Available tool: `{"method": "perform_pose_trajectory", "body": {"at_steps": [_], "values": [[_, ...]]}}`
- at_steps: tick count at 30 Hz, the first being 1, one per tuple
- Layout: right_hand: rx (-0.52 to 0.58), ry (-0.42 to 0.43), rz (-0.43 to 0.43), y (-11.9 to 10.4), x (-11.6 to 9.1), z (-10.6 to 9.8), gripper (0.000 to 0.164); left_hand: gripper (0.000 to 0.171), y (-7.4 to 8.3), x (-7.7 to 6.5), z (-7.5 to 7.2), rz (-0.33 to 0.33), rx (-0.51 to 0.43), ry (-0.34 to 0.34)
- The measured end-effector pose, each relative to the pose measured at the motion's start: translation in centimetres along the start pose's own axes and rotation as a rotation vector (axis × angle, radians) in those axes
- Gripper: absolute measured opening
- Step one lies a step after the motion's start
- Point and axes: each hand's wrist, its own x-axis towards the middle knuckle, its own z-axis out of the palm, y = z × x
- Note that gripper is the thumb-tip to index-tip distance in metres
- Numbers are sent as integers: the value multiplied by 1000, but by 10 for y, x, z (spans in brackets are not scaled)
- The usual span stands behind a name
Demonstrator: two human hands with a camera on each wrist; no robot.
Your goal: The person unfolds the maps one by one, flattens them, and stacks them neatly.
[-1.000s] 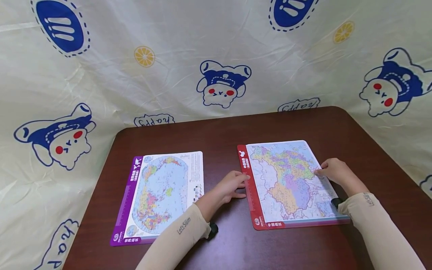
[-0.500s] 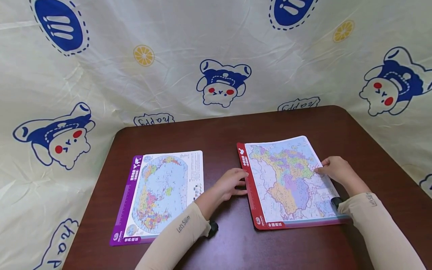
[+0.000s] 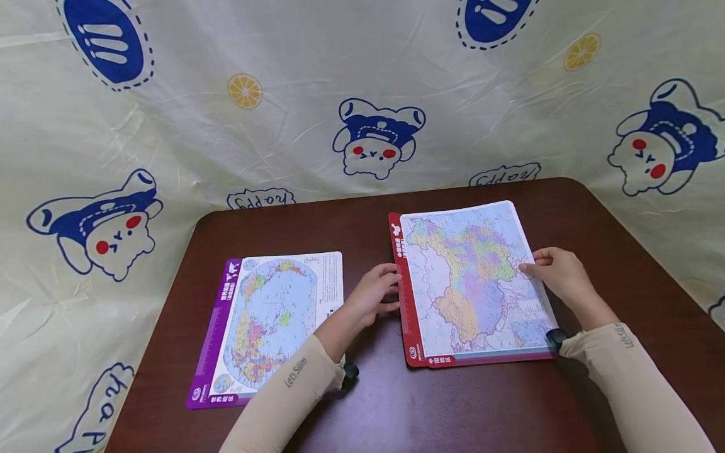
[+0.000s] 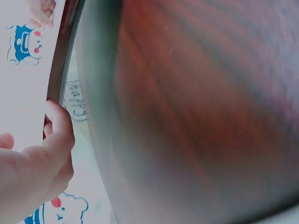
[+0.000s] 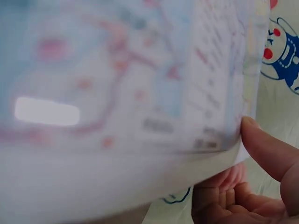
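Observation:
A China map sheet (image 3: 470,277) with a red left border is raised above the table, tilted, its far end higher. My left hand (image 3: 376,289) holds its red edge. My right hand (image 3: 557,270) grips the opposite edge; in the right wrist view the thumb (image 5: 268,147) presses the printed face and the fingers (image 5: 224,193) curl beneath. In the left wrist view, fingers (image 4: 58,126) are bent at a thin edge, and the large near surface is blurred. To the left, a purple-bordered world map sheet (image 3: 272,321) lies flat, partly covered by the left forearm.
The dark brown table (image 3: 368,409) has rounded far corners. Behind it hangs a pale patterned sheet (image 3: 294,145) with cartoon bears and orange slices. Black wrist devices, such as the left band (image 3: 350,376), sit below each hand.
Both hands have raised the China map off the table and carried it slightly left and farther away. The world map has stayed in place.

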Motion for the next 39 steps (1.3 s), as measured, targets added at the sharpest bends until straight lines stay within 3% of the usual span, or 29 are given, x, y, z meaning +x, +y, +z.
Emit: {"method": "perform_pose_trajectory", "body": {"at_steps": [8,15,18,22,26,30,36,39], "values": [[107,115,-69,-17,13,23,63,33,16,-1,-23,123,45,102],[219,125,-113,-40,18,43,56,31,23,-3,-43,190,26,199],[280,84,-114,-71,2,38,52,29,25,-6,-51,212,28,239],[352,4,-120,-133,-39,16,48,28,24,-11,-62,219,50,274],[429,-43,-134,-161,-59,8,43,25,23,-13,-74,211,52,294],[456,-57,-109,-157,-54,17,44,23,23,-16,-84,188,51,316],[484,-66,-100,-112,-19,49,45,22,21,-19,-96,166,39,339],[491,-83,-122,-113,-19,50,46,23,20,-20,-101,156,33,344]]}}
